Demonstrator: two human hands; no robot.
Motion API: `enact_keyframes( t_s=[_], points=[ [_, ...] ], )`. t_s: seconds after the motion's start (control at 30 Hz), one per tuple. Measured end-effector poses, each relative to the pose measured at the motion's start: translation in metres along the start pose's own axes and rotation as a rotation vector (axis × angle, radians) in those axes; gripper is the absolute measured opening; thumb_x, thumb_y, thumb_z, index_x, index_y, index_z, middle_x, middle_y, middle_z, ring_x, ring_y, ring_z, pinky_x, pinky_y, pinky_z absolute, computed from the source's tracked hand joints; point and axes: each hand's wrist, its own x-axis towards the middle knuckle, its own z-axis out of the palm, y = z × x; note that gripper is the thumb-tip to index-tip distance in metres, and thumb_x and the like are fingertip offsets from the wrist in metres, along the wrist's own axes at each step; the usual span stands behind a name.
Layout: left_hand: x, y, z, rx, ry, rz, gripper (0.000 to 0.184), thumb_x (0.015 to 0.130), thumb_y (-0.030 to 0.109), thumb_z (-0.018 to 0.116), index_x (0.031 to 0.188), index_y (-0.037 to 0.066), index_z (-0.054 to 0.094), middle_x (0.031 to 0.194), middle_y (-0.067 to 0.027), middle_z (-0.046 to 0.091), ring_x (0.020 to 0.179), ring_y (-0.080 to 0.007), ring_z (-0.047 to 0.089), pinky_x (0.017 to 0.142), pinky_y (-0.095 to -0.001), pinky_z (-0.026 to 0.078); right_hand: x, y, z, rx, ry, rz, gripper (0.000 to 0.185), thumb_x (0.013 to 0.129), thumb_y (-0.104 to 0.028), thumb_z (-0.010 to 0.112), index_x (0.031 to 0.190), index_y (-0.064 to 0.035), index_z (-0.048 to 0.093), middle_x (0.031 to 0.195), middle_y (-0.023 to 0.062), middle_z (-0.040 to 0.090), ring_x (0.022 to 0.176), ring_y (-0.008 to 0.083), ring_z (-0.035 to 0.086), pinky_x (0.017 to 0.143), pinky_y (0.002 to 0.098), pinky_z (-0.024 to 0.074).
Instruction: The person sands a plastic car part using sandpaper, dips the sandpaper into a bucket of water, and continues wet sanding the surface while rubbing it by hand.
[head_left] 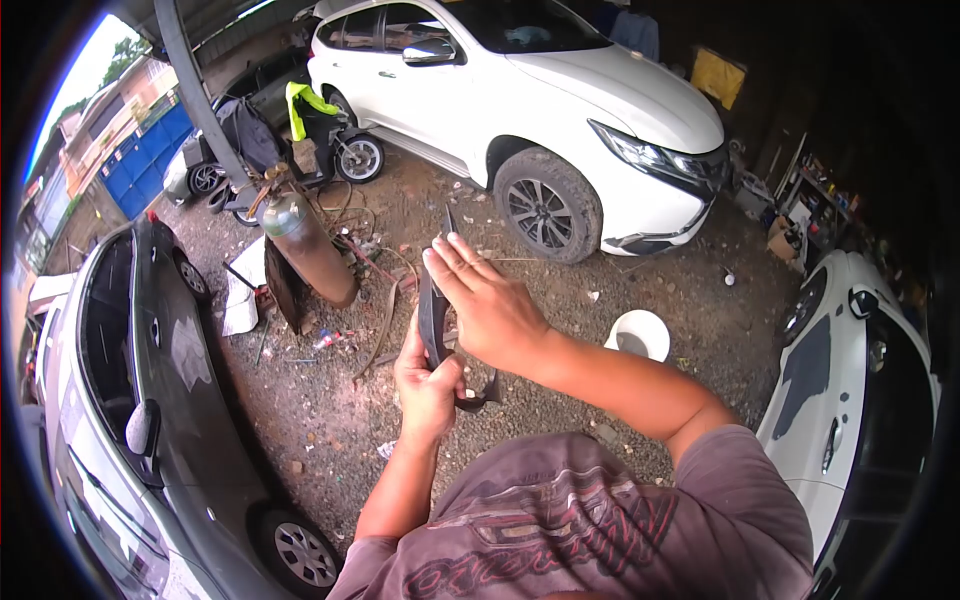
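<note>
A long black curved strip (432, 325), like a piece of car trim, stands nearly upright before my chest. Its thin tip rises above my fingers, and its lower end bends to the right in a hook. My left hand (425, 390) is closed around its lower part, thumb pressed on the near face. My right hand (490, 310) lies against the upper part, fingers stretched out and close together; its thumb is hidden. Whether the strip is plastic or rubber I cannot tell.
A white SUV (590, 100) is parked ahead, a dark grey car (170, 370) at left and a patched white car (815, 410) at right. A rusty gas cylinder (310, 250) leans left of centre near hoses. A white bucket (640, 335) sits on the gravel.
</note>
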Motion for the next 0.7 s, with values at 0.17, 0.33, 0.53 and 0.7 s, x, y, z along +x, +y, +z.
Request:
enact_keyframes(
  t_s=[0.17, 0.33, 0.53, 0.7],
  points=[
    [0.008, -0.004, -0.002, -0.011, 0.008, -0.009, 0.090, 0.083, -0.011, 0.057, 0.170, 0.009, 0.041, 0.094, 0.0028, 0.067, 0.054, -0.0026, 0.052, 0.047, -0.0210, 0.045, -0.013, -0.004, 0.009, -0.038, 0.004, 0.015, 0.064, 0.099, -0.012, 0.056, 0.160, 0.0066, 0.046, 0.164, 0.0271, 0.050, 0.156, 0.0436, 0.045, 0.123, 0.0473, 0.0472],
    [0.009, -0.002, -0.002, -0.001, -0.011, -0.031, 0.090, 0.084, -0.010, 0.056, 0.171, 0.009, 0.039, 0.089, 0.0029, 0.066, 0.054, -0.0033, 0.051, 0.047, -0.0212, 0.045, -0.009, -0.003, 0.005, -0.028, 0.029, 0.058, 0.065, 0.095, -0.005, 0.057, 0.159, 0.0040, 0.048, 0.164, 0.0264, 0.050, 0.157, 0.0417, 0.045, 0.116, 0.0470, 0.0540],
    [0.014, -0.005, 0.002, -0.010, 0.029, -0.026, 0.089, 0.084, -0.010, 0.056, 0.170, 0.009, 0.040, 0.084, 0.0032, 0.065, 0.051, -0.0033, 0.050, 0.046, -0.0209, 0.045, -0.005, 0.006, 0.008, -0.011, -0.021, 0.068, 0.068, 0.095, -0.010, 0.060, 0.159, 0.0070, 0.046, 0.166, 0.0291, 0.046, 0.157, 0.0456, 0.042, 0.119, 0.0488, 0.0513],
    [0.018, -0.006, 0.007, -0.025, 0.027, -0.014, 0.088, 0.085, -0.008, 0.056, 0.170, 0.009, 0.041, 0.089, 0.0018, 0.068, 0.052, -0.0031, 0.051, 0.046, -0.0206, 0.045, -0.007, 0.002, 0.005, 0.000, -0.008, 0.082, 0.068, 0.093, -0.007, 0.061, 0.159, 0.0048, 0.047, 0.166, 0.0270, 0.048, 0.157, 0.0439, 0.044, 0.114, 0.0477, 0.0563]
  ],
)
